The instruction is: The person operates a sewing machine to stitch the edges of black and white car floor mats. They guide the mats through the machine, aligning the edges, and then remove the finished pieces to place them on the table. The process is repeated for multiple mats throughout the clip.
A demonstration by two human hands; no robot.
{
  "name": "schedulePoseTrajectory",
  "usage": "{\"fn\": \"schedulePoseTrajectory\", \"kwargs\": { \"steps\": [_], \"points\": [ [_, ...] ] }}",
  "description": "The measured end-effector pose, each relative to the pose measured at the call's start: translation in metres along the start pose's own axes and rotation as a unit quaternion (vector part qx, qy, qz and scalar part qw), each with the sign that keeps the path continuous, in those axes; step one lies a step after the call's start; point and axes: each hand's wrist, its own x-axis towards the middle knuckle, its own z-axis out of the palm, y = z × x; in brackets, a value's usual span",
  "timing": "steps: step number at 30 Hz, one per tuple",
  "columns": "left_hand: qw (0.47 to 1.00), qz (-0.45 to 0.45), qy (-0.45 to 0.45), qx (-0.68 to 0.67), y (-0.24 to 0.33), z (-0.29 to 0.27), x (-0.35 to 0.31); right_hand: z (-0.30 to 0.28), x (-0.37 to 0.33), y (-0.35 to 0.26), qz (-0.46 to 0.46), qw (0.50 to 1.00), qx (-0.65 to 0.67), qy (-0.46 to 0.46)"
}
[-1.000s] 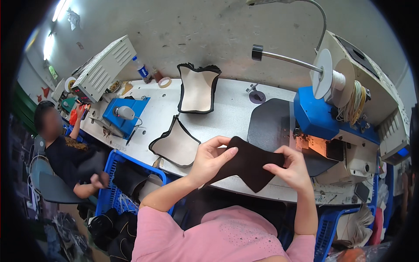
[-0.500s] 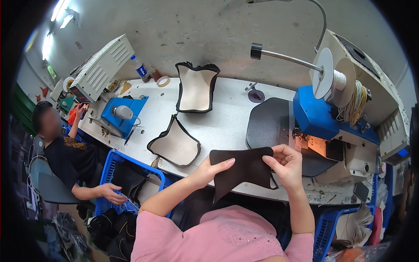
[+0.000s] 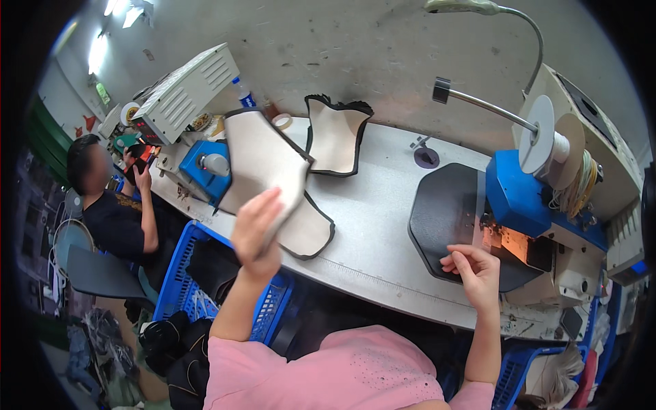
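Head view: the left hand (image 3: 256,229) is raised over the bench (image 3: 383,225), fingers closed on a pale, dark-edged panel (image 3: 263,164) that stands tilted above it. A like panel (image 3: 306,232) lies flat on the bench just beneath that hand, and a third (image 3: 335,140) lies farther back. The right hand (image 3: 475,270) holds nothing, fingers loosely curled, its tips touching the black plate (image 3: 447,212) of the blue machine (image 3: 523,198), well apart from the held panel. A blue crate (image 3: 181,287) sits below the bench edge; another person (image 3: 116,205) sits at far left.
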Motion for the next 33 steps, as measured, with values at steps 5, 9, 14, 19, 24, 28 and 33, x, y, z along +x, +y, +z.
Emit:
{"fn": "schedulePoseTrajectory", "kwargs": {
  "steps": [5,9,14,19,24,28,33],
  "points": [
    [0.926,-0.084,-0.355,0.093,-0.055,0.040,-0.119,-0.001,-0.001,0.002,-0.003,1.000,0.000,-0.025],
    [0.864,-0.263,-0.422,0.080,-0.044,0.054,-0.151,-0.006,-0.002,0.005,0.007,0.999,0.014,-0.034],
    [0.877,-0.281,-0.378,0.093,-0.063,0.067,-0.157,-0.007,-0.002,0.005,0.012,0.999,0.007,-0.035],
    [0.915,-0.309,-0.243,0.088,-0.074,0.094,-0.124,-0.008,-0.003,0.009,-0.005,0.999,0.001,-0.047],
    [0.974,-0.125,-0.177,0.071,-0.078,0.144,-0.048,-0.010,-0.001,0.008,0.004,0.998,0.022,-0.058],
    [0.976,-0.074,-0.186,0.089,-0.101,0.180,-0.030,-0.008,-0.003,0.008,-0.005,0.998,0.023,-0.056],
    [0.970,-0.113,-0.201,0.076,-0.116,0.197,-0.030,-0.008,-0.001,0.009,-0.014,0.999,0.006,-0.052]
  ]
}}
